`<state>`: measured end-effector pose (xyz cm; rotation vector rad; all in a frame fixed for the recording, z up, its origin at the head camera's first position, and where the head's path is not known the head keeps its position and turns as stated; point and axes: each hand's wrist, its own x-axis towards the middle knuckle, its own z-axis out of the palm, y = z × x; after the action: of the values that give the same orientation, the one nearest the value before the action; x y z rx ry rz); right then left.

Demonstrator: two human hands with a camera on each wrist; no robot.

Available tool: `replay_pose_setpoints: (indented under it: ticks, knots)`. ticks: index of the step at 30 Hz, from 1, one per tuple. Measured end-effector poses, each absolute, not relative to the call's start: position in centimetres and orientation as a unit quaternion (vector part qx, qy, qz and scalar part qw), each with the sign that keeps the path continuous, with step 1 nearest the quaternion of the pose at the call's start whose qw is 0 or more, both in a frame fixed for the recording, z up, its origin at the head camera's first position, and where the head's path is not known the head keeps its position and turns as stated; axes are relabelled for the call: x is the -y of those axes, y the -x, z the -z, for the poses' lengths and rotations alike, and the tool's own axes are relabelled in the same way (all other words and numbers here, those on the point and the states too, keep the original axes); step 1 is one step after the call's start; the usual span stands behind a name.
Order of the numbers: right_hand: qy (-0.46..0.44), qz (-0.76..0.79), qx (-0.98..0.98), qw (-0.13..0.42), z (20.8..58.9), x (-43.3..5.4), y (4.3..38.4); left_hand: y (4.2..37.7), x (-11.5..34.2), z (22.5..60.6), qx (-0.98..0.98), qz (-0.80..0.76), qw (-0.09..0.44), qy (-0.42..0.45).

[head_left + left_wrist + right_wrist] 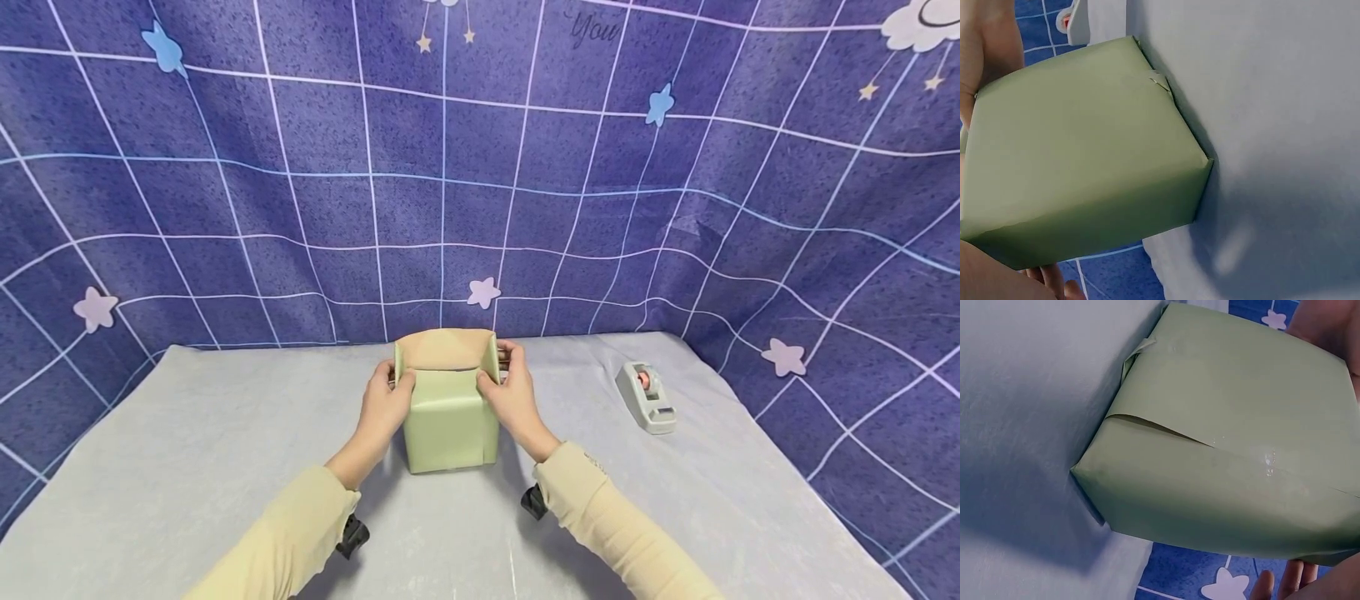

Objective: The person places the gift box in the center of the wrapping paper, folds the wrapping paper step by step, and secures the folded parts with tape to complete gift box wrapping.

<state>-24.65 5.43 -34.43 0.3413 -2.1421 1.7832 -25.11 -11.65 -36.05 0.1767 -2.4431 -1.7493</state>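
A box-shaped parcel wrapped in pale green paper (450,425) stands upright on the table in front of me. At its top, a paper flap (444,350) with a peach-coloured inner side rises at the back. My left hand (386,404) grips the left side, thumb on the near top edge and fingers behind. The right hand (516,400) holds the other side the same way. Part of the seam (1160,428) gapes in the right wrist view, with shiny spots beside it. In the left wrist view, a crumpled fold (1160,80) shows along the parcel's bottom edge.
A pale tape dispenser (647,398) with a reddish core stands on the table to the right. The table has a light grey cloth (247,450). A blue grid-patterned curtain with stars (405,208) hangs behind and along the right side.
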Motion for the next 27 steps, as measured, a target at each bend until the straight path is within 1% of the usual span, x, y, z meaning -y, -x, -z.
replay_pose_setpoints:
  ticks: [11,15,19,23,27]
  knots:
    - [-0.117,-0.629,0.751,0.165,34.4,-5.4,24.8,25.5,12.0,35.3,0.829,0.556,0.041,-0.047]
    - [-0.116,-0.628,0.752,0.167,34.4,-5.4,24.8,25.8,12.1,34.9,0.844,0.536,0.03,-0.025]
    - [-0.116,-0.627,0.753,0.162,34.3,-5.4,24.8,25.7,12.2,35.0,0.857,0.513,0.038,-0.008]
    - [-0.117,-0.626,0.755,0.158,34.4,-5.5,24.9,25.5,12.3,35.4,0.855,0.517,0.048,-0.008]
    - [-0.124,-0.622,0.757,0.156,35.6,-5.9,26.0,25.3,12.5,36.0,0.853,0.521,0.047,-0.01]
